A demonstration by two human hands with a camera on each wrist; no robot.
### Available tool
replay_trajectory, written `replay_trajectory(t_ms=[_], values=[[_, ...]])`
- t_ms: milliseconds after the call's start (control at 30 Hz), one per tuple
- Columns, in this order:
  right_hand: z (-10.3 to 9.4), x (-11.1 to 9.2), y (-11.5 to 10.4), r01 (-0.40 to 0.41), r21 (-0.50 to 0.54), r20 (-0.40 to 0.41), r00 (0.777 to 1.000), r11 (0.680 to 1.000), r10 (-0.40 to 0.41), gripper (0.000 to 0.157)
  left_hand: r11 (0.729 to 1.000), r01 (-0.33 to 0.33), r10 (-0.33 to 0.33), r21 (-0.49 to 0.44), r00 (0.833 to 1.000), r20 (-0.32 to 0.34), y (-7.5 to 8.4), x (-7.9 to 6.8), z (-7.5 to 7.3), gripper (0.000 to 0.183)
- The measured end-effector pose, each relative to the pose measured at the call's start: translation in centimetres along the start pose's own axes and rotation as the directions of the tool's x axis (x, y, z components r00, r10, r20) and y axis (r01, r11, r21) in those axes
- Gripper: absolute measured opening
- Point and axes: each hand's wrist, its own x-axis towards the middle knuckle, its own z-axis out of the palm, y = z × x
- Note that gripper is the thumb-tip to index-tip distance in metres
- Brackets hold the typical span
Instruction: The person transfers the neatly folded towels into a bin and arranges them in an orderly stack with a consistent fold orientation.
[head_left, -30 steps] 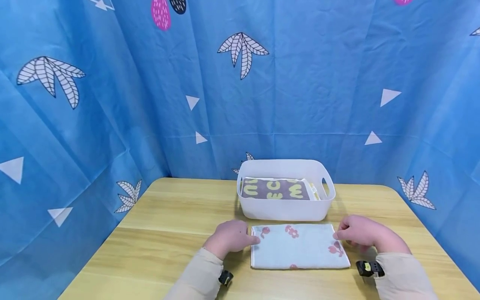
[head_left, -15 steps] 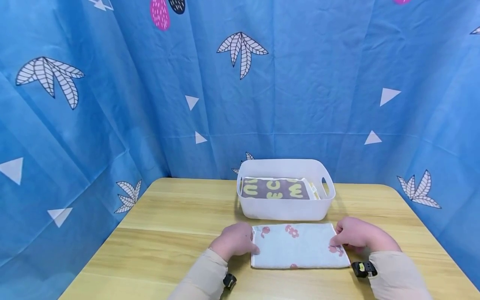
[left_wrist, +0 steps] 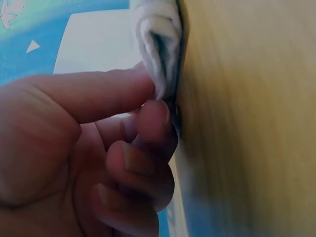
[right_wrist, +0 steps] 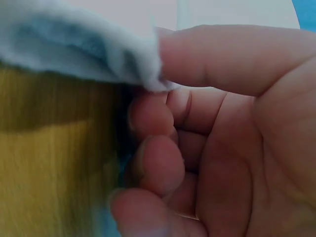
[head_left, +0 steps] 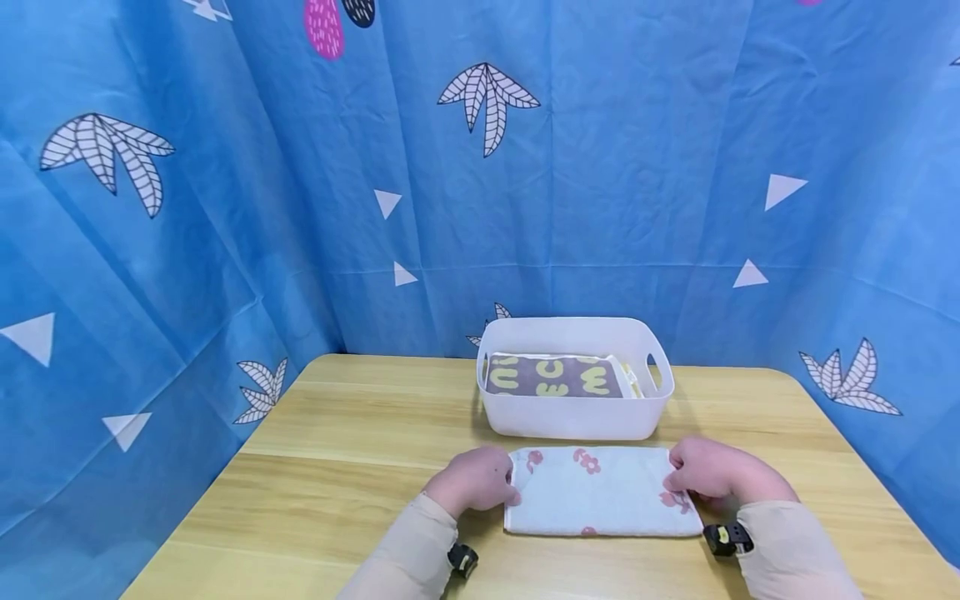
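A folded white towel (head_left: 600, 496) with pink flower prints lies on the wooden table, just in front of the white basket (head_left: 570, 418). At its left edge, my left hand (head_left: 476, 481) pinches the layers between thumb and curled fingers. In the left wrist view the towel's folded end (left_wrist: 159, 44) sits at the thumb tip. My right hand (head_left: 712, 471) grips the right edge the same way, thumb on top. The right wrist view shows that corner of the towel (right_wrist: 133, 59) between thumb and fingers, slightly blurred.
Inside the basket lies a folded purple-grey cloth (head_left: 555, 377) with yellow-green letters. The wooden table (head_left: 337, 475) reaches back to a blue patterned curtain (head_left: 622, 183), which also hangs along both sides.
Both hands have moved inward onto the towel's side edges, and their fingers have taken hold of it. The towel and basket lie in nearly the same place.
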Motion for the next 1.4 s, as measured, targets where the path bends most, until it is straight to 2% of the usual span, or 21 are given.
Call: replay_trajectory(t_ms=[233,400,767,933,1400], values=[[0.0,-0.1,0.3,0.032,0.003,0.014,0.999,0.999,-0.032,0.026,0.997,-0.033,0.031,0.065,0.999,0.034,-0.2,-0.1,-0.4,0.031],[-0.3,-0.3,0.3,0.072,0.016,0.016,0.997,0.997,-0.072,0.025,0.996,-0.045,0.042,0.083,0.998,0.035,-0.1,-0.4,-0.7,0.030],[-1.2,-1.0,0.0,0.180,0.019,-0.005,0.984,0.984,-0.180,0.018,0.997,-0.060,0.059,0.049,0.998,0.024,-0.4,-0.7,-1.4,0.028],[-1.7,-1.2,-0.3,0.217,0.054,-0.001,0.976,0.975,-0.217,0.018,0.995,-0.081,0.080,0.055,0.997,0.016,-0.6,-1.0,-2.0,0.027],[-2.9,-2.0,-1.4,0.252,0.137,-0.007,0.967,0.958,-0.254,0.013,0.994,-0.106,0.106,0.004,0.994,-0.013,-1.1,-1.9,-3.8,0.026]])
